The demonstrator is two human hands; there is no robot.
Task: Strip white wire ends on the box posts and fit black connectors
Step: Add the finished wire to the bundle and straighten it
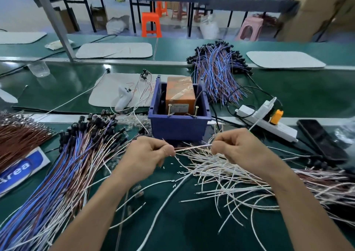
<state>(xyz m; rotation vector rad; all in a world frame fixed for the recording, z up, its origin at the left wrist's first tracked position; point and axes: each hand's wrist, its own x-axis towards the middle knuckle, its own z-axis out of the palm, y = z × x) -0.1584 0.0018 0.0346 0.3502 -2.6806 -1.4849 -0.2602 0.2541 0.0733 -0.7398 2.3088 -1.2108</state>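
Observation:
My left hand point(148, 154) and my right hand point(237, 147) pinch the two ends of a short stretch of white wire point(193, 147), held level just in front of the blue box point(178, 124). Two upright metal posts point(169, 109) stand at the box's near wall, with an orange block behind them. A loose pile of white wires point(226, 175) lies under and beside my right hand. Small white insulation bits point(180, 172) are scattered on the green mat. Wires with black connectors point(92, 127) lie in a bundle to the left.
A second bundle of blue and brown wires point(219, 72) lies behind the box. A white power strip point(269, 122) with an orange plug and a dark phone point(322, 143) sit at the right. A white handheld tool point(123, 99) rests left of the box. Brown wires point(19, 137) fill the far left.

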